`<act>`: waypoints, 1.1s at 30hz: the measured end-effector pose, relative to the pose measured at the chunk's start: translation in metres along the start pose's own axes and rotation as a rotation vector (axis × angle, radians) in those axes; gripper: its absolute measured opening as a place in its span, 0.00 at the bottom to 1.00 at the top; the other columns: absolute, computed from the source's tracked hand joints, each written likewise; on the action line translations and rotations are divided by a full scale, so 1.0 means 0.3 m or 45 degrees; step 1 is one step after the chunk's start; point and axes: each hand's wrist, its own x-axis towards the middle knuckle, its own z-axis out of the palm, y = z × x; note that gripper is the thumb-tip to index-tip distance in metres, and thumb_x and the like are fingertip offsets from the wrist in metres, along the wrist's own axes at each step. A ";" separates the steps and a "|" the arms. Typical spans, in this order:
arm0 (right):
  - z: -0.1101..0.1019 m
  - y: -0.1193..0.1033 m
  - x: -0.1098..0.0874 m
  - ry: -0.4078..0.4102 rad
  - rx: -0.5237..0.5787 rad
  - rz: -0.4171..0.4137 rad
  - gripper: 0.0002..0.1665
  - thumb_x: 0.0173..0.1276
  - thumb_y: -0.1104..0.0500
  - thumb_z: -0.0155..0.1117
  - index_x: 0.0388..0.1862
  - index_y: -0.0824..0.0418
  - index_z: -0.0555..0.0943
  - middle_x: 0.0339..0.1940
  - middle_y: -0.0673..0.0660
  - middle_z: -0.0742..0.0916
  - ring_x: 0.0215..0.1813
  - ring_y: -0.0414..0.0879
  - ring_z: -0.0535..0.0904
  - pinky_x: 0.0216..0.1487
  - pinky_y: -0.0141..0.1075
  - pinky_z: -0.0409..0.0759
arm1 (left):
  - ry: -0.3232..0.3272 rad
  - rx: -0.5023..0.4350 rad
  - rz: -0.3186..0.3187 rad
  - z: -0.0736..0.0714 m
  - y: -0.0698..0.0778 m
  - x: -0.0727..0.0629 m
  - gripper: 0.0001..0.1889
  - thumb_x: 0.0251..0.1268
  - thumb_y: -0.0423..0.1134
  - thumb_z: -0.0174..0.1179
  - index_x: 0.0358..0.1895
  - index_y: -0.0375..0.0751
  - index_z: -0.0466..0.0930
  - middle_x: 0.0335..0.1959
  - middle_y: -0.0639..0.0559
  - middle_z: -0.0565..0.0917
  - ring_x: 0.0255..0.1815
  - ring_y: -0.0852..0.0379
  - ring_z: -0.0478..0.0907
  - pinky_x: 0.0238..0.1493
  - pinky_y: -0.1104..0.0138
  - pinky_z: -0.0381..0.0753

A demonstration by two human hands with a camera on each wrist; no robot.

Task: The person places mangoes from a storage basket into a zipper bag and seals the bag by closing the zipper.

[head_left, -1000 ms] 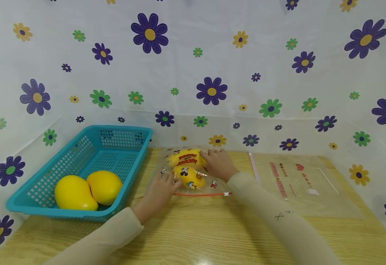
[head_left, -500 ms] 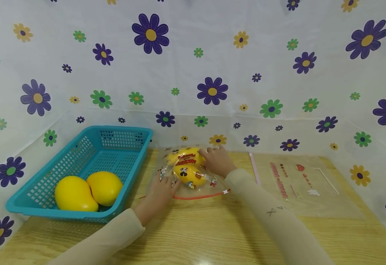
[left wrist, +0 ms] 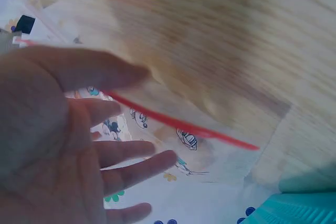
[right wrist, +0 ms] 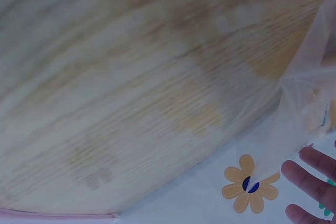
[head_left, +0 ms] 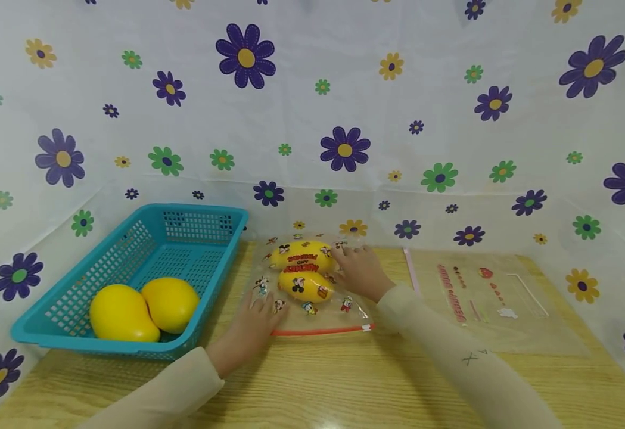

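Observation:
A clear zip bag (head_left: 352,316) with a red zip strip (head_left: 317,331) and cartoon prints lies flat in the middle of the table. Inside it are two yellow mangoes, a far mango (head_left: 317,249) and a near mango (head_left: 312,290). My left hand (head_left: 253,325) rests on the bag's near left corner; the left wrist view shows its fingers (left wrist: 139,174) spread and fairly straight beside the red strip. On the bag's right side, by the far mango, lies my right hand (head_left: 363,271). Only its extended fingertips (right wrist: 310,179) appear in the right wrist view.
At the left stands a teal plastic basket (head_left: 199,209) holding two more mangoes, a left mango (head_left: 119,313) and a right mango (head_left: 170,304). A flat zip bag (head_left: 489,336) with a pink strip lies to the right. A flowered curtain (head_left: 301,113) borders the table behind.
The bag has flattened and its red zip edge has shifted toward me. My left hand has drawn back slightly toward the near edge; the right has moved slightly right.

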 end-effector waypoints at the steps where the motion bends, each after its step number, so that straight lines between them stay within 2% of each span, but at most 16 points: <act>1: -0.008 0.001 -0.005 0.006 0.005 0.009 0.29 0.62 0.43 0.61 0.56 0.57 0.73 0.37 0.55 0.86 0.36 0.50 0.84 0.46 0.44 0.80 | 0.019 -0.038 0.008 -0.002 -0.004 -0.001 0.31 0.61 0.46 0.60 0.69 0.52 0.63 0.65 0.43 0.70 0.60 0.46 0.73 0.67 0.48 0.62; 6: -0.047 0.011 -0.038 0.016 0.056 0.047 0.34 0.61 0.43 0.62 0.62 0.58 0.72 0.42 0.57 0.87 0.42 0.52 0.84 0.52 0.48 0.79 | 0.167 -0.285 0.077 -0.008 -0.020 0.011 0.43 0.51 0.57 0.65 0.70 0.47 0.60 0.68 0.40 0.66 0.65 0.41 0.67 0.68 0.40 0.55; 9: -0.064 0.024 -0.063 0.009 0.085 0.075 0.35 0.60 0.43 0.63 0.63 0.58 0.70 0.45 0.59 0.86 0.46 0.54 0.83 0.54 0.50 0.77 | 0.248 -0.350 0.138 -0.019 -0.022 0.027 0.44 0.51 0.58 0.64 0.71 0.47 0.59 0.69 0.40 0.66 0.68 0.40 0.64 0.68 0.40 0.55; 13: -0.094 0.044 -0.096 0.023 0.106 0.112 0.36 0.58 0.45 0.64 0.62 0.58 0.69 0.46 0.60 0.85 0.49 0.56 0.82 0.55 0.52 0.76 | 0.271 -0.335 0.232 -0.049 -0.013 0.049 0.40 0.54 0.57 0.63 0.70 0.51 0.61 0.70 0.43 0.66 0.68 0.42 0.65 0.67 0.41 0.58; 16: -0.111 0.060 -0.119 0.034 0.101 0.133 0.36 0.58 0.45 0.65 0.62 0.59 0.70 0.47 0.59 0.85 0.49 0.55 0.82 0.54 0.52 0.75 | 0.247 -0.343 0.313 -0.064 0.000 0.063 0.35 0.56 0.51 0.64 0.68 0.58 0.64 0.69 0.46 0.66 0.68 0.44 0.66 0.67 0.40 0.57; 19: -0.121 0.075 -0.143 0.052 0.086 0.131 0.36 0.57 0.44 0.65 0.63 0.59 0.71 0.46 0.59 0.86 0.48 0.55 0.83 0.53 0.52 0.76 | 0.222 -0.344 0.387 -0.060 0.013 0.073 0.30 0.59 0.44 0.62 0.66 0.66 0.67 0.69 0.49 0.67 0.68 0.46 0.66 0.69 0.41 0.55; 22: -0.122 0.094 -0.167 0.090 0.070 0.114 0.36 0.57 0.44 0.65 0.62 0.60 0.72 0.45 0.59 0.86 0.47 0.55 0.83 0.51 0.51 0.77 | 0.218 -0.342 0.438 -0.047 0.021 0.072 0.28 0.62 0.37 0.58 0.63 0.68 0.69 0.68 0.52 0.69 0.69 0.48 0.65 0.70 0.43 0.55; 27: -0.120 0.142 -0.204 0.111 0.054 0.137 0.35 0.56 0.46 0.66 0.60 0.61 0.72 0.43 0.60 0.87 0.43 0.55 0.84 0.49 0.51 0.78 | 0.215 -0.381 0.473 -0.042 0.023 0.067 0.28 0.61 0.38 0.58 0.65 0.66 0.68 0.67 0.51 0.69 0.68 0.48 0.64 0.70 0.44 0.54; 30: -0.118 0.176 -0.228 0.070 0.060 0.183 0.35 0.56 0.47 0.66 0.59 0.63 0.72 0.42 0.61 0.87 0.42 0.55 0.84 0.49 0.51 0.78 | 0.258 -0.396 0.475 -0.053 0.024 0.072 0.31 0.59 0.42 0.60 0.67 0.61 0.65 0.68 0.50 0.67 0.67 0.47 0.65 0.69 0.44 0.57; 33: -0.105 0.207 -0.256 0.010 0.066 0.226 0.35 0.57 0.48 0.66 0.59 0.64 0.71 0.41 0.62 0.86 0.40 0.56 0.84 0.48 0.51 0.78 | 0.332 -0.355 0.471 -0.066 0.027 0.085 0.32 0.58 0.44 0.62 0.68 0.58 0.64 0.67 0.49 0.68 0.65 0.48 0.67 0.68 0.46 0.60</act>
